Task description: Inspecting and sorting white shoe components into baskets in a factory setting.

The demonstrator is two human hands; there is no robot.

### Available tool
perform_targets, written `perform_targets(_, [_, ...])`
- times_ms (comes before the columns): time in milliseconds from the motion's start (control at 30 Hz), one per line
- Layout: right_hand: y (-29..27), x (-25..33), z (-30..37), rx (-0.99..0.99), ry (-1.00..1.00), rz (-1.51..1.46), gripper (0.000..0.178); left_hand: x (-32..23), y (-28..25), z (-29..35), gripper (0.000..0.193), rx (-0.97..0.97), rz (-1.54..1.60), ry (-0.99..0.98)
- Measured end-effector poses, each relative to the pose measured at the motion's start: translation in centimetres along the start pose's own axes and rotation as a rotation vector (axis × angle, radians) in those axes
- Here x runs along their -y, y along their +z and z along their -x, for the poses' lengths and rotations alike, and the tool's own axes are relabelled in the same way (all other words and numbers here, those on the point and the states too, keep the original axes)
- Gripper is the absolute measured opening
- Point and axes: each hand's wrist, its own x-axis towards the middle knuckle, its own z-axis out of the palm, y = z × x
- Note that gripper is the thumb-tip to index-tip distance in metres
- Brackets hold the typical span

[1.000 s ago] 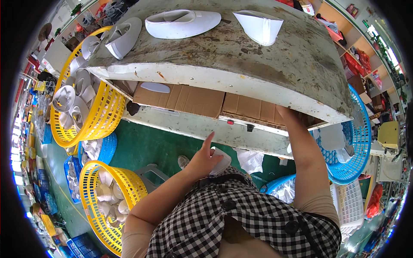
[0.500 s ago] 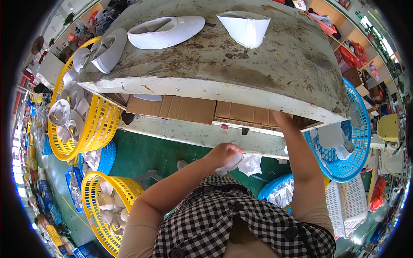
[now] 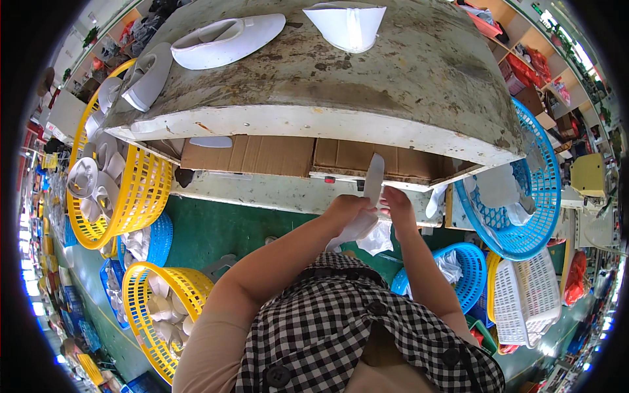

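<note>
In front of my waist, my left hand (image 3: pixel 350 212) is closed around a white shoe piece (image 3: pixel 356 232) that hangs below its fingers. A long, narrow white strip shaped like an insole (image 3: pixel 374 178) stands upright at the fingertips. My right hand (image 3: pixel 398 209) is close beside that strip, its fingers bent and apart; whether they touch it I cannot tell. Under the hands hangs a crumpled white sheet (image 3: pixel 378 238). On the stained bench top (image 3: pixel 419 78) are a white shoe upper lying sideways (image 3: pixel 226 44), another with its heel toward me (image 3: pixel 347 26), and a third (image 3: pixel 148 77) at the left edge.
Below the bench top is a shelf lined with cardboard (image 3: pixel 262 157), with a white flat piece (image 3: pixel 211 141) on it. Yellow baskets (image 3: pixel 145 196) of white shoe parts stand left. Blue baskets (image 3: pixel 557 183) and a white crate (image 3: pixel 524 295) are at the right.
My right hand has come out of the shelf and down to my left hand. The upright insole-like strip now shows between them. The view has shifted slightly.
</note>
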Motion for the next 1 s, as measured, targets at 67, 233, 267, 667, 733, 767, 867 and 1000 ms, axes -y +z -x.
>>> perform_targets(67, [0.4,0.4,-0.9,0.110,0.242,-0.137,0.032,0.2,-0.4,0.7,0.034,0.070,-0.101,-0.013])
perform_targets(233, [1.1,1.0,-0.8,0.231,0.080,-0.124,0.032,0.7,-0.5,6.6,0.041,0.201,-0.354,0.040])
perform_targets(267, [1.3,1.5,-0.5,0.241,0.080,-0.121,0.032,3.7,-1.5,6.0,0.040,0.104,-0.243,0.120])
perform_targets(667, [4.0,8.6,8.7,0.522,-0.165,-0.061,0.035,-0.6,-2.2,10.7,0.030,-0.110,0.356,0.389])
perform_targets(733, [4.7,7.8,9.2,0.465,-0.331,0.007,0.037,-0.6,-1.9,11.0,0.027,-0.112,0.361,0.469])
perform_targets(767, [4.9,7.6,9.2,0.399,-0.497,0.076,0.038,-0.5,-1.7,11.2,0.027,-0.116,0.363,0.471])
perform_targets(867, [5.4,7.7,9.0,0.358,-0.507,0.090,0.037,-0.2,-1.3,11.8,0.028,-0.126,0.327,0.529])
perform_targets(1000, [5.5,7.3,8.7,0.305,-0.491,0.120,0.034,0.0,-1.3,11.9,0.027,-0.096,0.358,0.541])
